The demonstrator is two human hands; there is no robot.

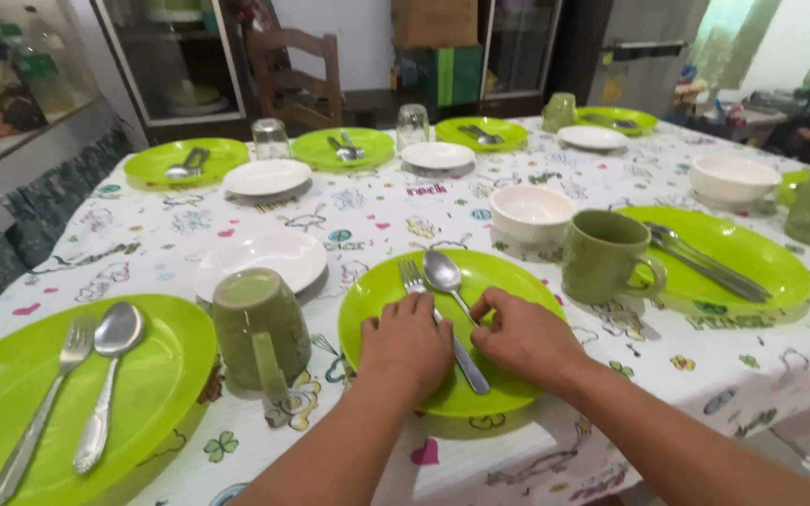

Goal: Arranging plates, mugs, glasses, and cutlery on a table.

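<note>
A lime green plate [508, 281] lies in front of me on the patterned tablecloth [367, 220]. On it rest a fork [412, 276] and a spoon [444, 274], side by side. My left hand [407, 345] lies on the plate over the fork's handle, fingers curled. My right hand [522, 337] pinches the spoon's handle near its middle. An upside-down green mug [257, 323] stands to the left of the plate, an upright green mug [604, 255] to its right.
More green plates with cutlery [67, 394] [738, 253] flank mine, others line the far edge. White saucers [260, 258], white bowls [531, 212] and upturned glasses [271, 138] stand between them. A wooden chair [294, 75] stands behind the table.
</note>
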